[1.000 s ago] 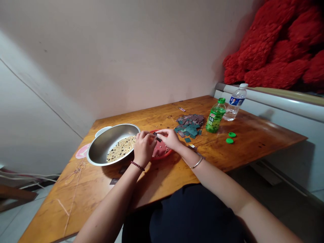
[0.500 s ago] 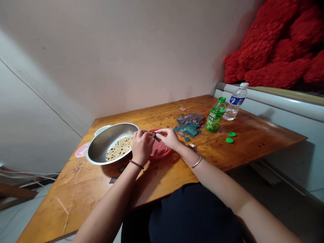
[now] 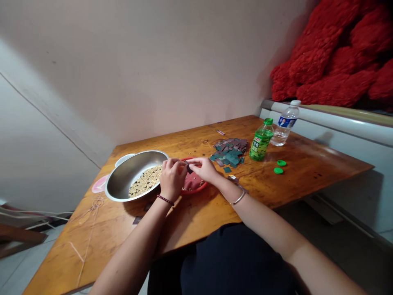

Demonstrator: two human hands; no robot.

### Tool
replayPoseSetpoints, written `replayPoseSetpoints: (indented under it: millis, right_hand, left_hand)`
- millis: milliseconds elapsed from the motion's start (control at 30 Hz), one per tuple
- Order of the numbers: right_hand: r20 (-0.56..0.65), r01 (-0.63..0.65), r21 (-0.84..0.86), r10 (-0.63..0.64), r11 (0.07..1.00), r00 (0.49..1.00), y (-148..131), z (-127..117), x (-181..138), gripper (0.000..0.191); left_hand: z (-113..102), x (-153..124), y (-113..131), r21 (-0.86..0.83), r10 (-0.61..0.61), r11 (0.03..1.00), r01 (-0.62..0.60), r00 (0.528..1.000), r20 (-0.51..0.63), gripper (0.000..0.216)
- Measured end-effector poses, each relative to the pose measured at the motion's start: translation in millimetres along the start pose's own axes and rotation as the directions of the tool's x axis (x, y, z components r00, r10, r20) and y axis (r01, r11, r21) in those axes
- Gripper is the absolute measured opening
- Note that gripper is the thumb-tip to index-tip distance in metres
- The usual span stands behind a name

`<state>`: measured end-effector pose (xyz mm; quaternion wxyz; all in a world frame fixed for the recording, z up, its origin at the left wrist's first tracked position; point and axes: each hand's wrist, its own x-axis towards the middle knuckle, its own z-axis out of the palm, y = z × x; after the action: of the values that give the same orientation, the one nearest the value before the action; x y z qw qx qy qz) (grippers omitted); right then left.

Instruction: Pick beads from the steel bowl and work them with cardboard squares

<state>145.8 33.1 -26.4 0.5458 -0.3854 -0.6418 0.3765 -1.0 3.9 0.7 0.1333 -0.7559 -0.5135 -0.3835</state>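
My left hand (image 3: 171, 177) and my right hand (image 3: 204, 168) meet over a small red dish (image 3: 196, 187) on the wooden table (image 3: 190, 213). Both hands pinch a small dark square piece (image 3: 189, 168) between their fingertips. Just left of the hands stands a steel bowl (image 3: 129, 172) holding pale beans (image 3: 147, 179) with some dark bits among them. A heap of small teal and purple square pieces (image 3: 229, 150) lies to the right of my right hand.
A green drink bottle (image 3: 261, 140) and a clear water bottle (image 3: 285, 125) stand at the table's far right, with two green caps (image 3: 279, 166) near them. A pink disc (image 3: 100, 184) lies left of the bowl. Red fluffy fabric (image 3: 334, 57) is piled on a ledge.
The hands have stayed together over the red dish, shifting only slightly; the dark piece between the fingertips has turned a little.
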Motion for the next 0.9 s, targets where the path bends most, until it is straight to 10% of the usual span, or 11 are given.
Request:
replayPoseSetpoints:
  millis: [900]
  right_hand:
    - [0.029, 0.013, -0.057, -0.012, 0.998, 1.0, 0.9, 1.3, -1.7, 0.025]
  left_hand:
    - [1.2, -2.7, 1.5, 0.05, 0.023, 0.998, -0.023, 1.0, 0.016, 0.016]
